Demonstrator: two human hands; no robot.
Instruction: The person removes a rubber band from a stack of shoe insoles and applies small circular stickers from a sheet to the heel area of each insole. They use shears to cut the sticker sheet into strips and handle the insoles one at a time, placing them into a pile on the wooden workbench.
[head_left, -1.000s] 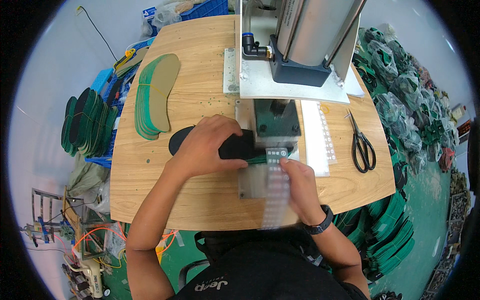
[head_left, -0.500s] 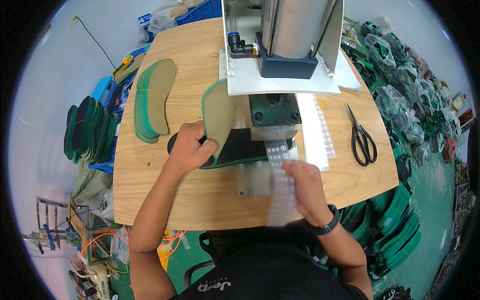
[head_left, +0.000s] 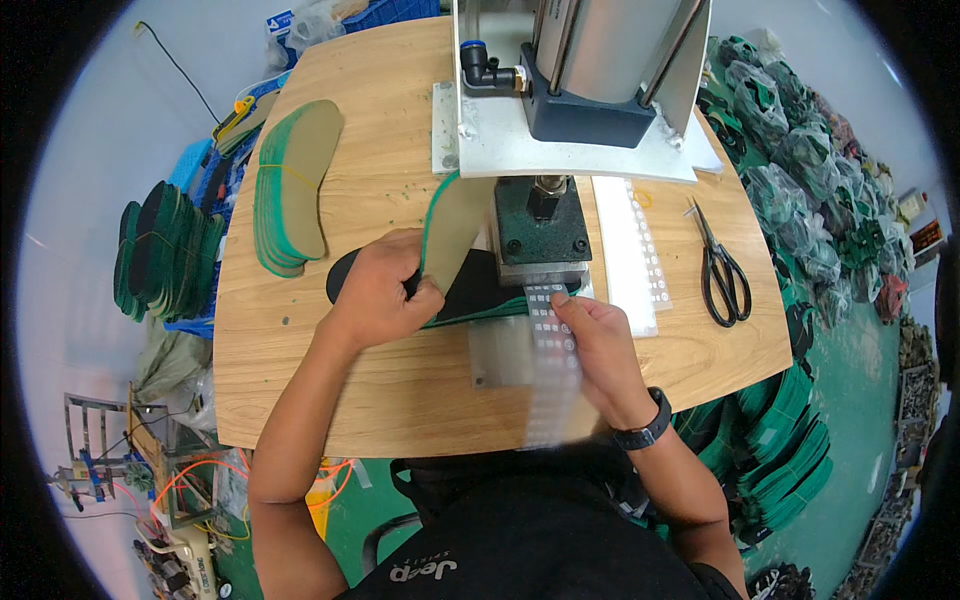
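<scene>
My left hand is closed on a beige insole with a green edge, its thumb folded over the near end. Beneath it lie black insoles with green edges; how many is unclear. A press block, dark on top with bare metal below, sits over their right part, hiding the contact. My right hand pinches a clear strip with rows of small pale printed marks. The strip's upper end meets the block's front edge; its lower end hangs blurred toward me over a metal base plate.
A pneumatic cylinder stands above a white bracket. Banded insoles lie at left, black scissors at right, beside white sheets. More insole stacks sit left of the table; bagged piles cover the right floor.
The press block has come down from the bracket, exposing its rod and nut. My right hand has shifted slightly left with the strip. My left hand still grips the beige insole.
</scene>
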